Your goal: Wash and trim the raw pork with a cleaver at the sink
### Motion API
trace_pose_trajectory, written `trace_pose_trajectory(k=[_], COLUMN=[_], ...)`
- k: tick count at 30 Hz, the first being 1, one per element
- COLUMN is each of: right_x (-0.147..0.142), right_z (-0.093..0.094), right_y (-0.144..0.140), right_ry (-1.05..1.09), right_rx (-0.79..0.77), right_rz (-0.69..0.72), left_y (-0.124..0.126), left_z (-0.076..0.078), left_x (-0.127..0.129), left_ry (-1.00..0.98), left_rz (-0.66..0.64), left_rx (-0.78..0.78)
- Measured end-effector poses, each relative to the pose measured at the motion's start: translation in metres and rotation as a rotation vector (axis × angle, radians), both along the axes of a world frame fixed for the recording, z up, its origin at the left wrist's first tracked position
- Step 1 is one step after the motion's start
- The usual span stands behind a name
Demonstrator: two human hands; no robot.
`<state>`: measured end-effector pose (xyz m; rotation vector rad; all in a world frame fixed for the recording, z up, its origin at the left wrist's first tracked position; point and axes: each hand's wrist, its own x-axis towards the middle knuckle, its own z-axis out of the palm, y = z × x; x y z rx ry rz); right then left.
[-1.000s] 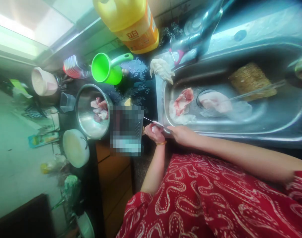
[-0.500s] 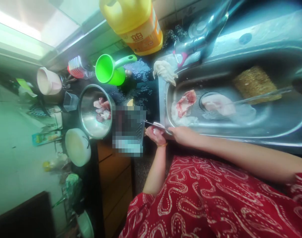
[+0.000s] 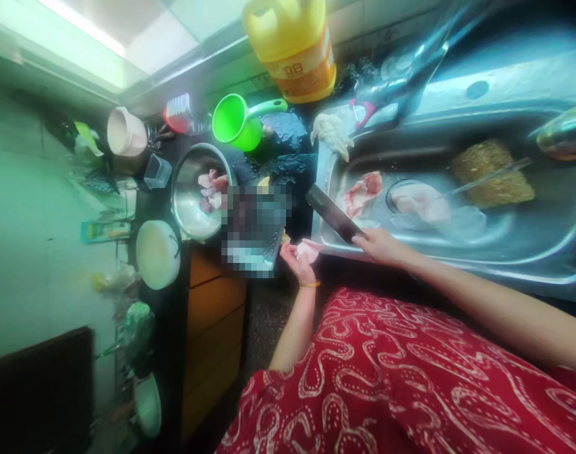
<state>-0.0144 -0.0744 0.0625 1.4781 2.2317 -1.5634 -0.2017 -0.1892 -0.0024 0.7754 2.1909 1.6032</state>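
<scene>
My right hand grips the handle of a dark-bladed knife, whose blade points up and left over the sink's front rim. My left hand holds a pale pink piece of meat just left of the knife, beside a blurred-out block on the counter. More raw meat lies in the steel sink, with another pale piece over the drain. A steel bowl with several meat chunks stands to the left on the counter.
A green scoop and a yellow jug stand at the counter's back. A tap reaches over the sink, where a brown scrub pad lies. A white lid, a pink cup and clutter sit left.
My right hand lifted and turned the knife so the blade now shows broadside, pointing up-left. The left hand still holds the meat piece. The view shifted to the left.
</scene>
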Motion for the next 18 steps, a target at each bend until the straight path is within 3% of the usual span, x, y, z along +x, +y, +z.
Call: trace_pose_trajectory(k=[4,9,14,18], right_x=[-0.004,-0.008,-0.008,-0.017], right_z=[0.0,-0.009,-0.014,-0.011], right_y=[-0.023,-0.036,-0.036,-0.036], right_ry=[-0.104,-0.103,-0.06,-0.024], right_rx=[-0.095,-0.159,-0.274,-0.342], right_rz=[0.085,0.084,0.034,-0.002], left_y=[-0.007,0.012,0.036,0.047], left_z=[0.014,0.027,0.037,0.039], left_x=[0.007,-0.001,-0.03,-0.042], left_ry=[0.112,0.189,-0.152,-0.35], left_rz=[-0.104,-0.227,-0.432,-0.507], left_rx=[-0.159,-0.4,-0.646,-0.787])
